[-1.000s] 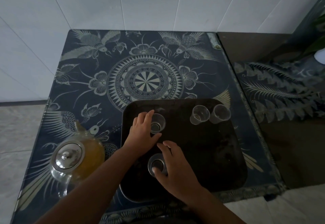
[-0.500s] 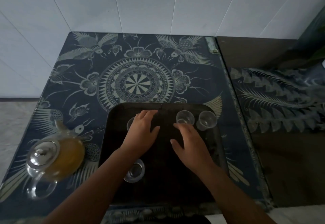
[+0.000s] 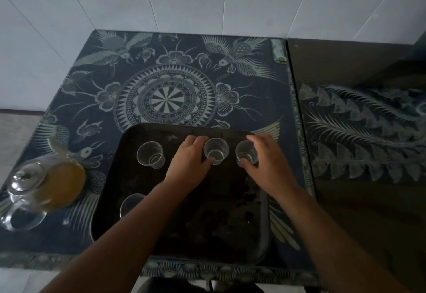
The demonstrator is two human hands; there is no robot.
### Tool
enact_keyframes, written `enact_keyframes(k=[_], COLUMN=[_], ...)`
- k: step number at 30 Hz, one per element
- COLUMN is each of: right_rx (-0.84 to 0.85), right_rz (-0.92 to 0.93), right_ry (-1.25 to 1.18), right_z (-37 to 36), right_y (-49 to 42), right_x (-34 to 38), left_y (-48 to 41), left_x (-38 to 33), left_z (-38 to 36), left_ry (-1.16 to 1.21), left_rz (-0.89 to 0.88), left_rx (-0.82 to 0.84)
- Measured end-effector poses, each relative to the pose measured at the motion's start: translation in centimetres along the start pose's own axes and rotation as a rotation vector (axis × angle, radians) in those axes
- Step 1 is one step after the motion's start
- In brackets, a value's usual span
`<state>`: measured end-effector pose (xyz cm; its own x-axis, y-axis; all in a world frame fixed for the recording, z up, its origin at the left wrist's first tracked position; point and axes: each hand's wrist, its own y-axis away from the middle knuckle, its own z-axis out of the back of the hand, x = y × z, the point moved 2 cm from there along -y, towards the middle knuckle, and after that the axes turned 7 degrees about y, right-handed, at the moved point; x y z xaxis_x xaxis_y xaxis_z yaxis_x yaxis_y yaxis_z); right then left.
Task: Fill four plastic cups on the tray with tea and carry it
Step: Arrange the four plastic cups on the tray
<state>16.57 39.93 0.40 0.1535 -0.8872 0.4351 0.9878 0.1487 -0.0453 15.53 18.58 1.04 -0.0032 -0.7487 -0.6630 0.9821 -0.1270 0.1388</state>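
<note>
While both forearms reach over the dark tray (image 3: pixel 230 235) from 6 o'clock, each hand has hold of a clear cup in the tray's far row. The left hand (image 3: pixel 189 166) grasps the middle cup (image 3: pixel 216 151) at the tray's 12 o'clock: its fingers (image 3: pixel 193 139) curl behind the cup's 9 o'clock side and the thumb touches the base in front. The right hand (image 3: pixel 268 161) grasps the right cup (image 3: pixel 246 154) at 1 o'clock, fingers wrapped over its far side and thumb pressed low at its 6 o'clock. These two cups stand just beside each other; whether they touch I cannot tell. The left cup (image 3: pixel 150 158) stands free at the tray's 10 o'clock, tipped slightly away from the camera. The near cup (image 3: pixel 130 205) sits at 8 o'clock, partly hidden by the left forearm. The tray lies on the patterned blue tabletop (image 3: pixel 168 62), toward its 6 o'clock edge. At the tray's 9 o'clock, on the tabletop, stands a glass teapot (image 3: pixel 46 184) of amber tea, lid on, handle toward 7 o'clock.
</note>
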Motion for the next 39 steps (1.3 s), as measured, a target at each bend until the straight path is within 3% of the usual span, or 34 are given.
enact_keyframes(k=[11, 21, 39], right_rx=[0.116, 0.080, 0.089], right_rz=[-0.037, -0.135, -0.149], right_ry=[-0.011, -0.010, -0.065], right_z=[-2.4, -3.6, -4.4], right_y=[-1.6, -1.7, 1.2], right_x=[-1.5, -1.4, -1.1], left_y=[-2.1, -2.7, -2.3], left_x=[0.3, 0.5, 1.1], left_z=[-2.5, -3.4, -4.0], left_ry=[-0.010, -0.058, -0.023], left_rz=[0.048, 0.004, -0.019], left_rx=[0.126, 0.138, 0.157])
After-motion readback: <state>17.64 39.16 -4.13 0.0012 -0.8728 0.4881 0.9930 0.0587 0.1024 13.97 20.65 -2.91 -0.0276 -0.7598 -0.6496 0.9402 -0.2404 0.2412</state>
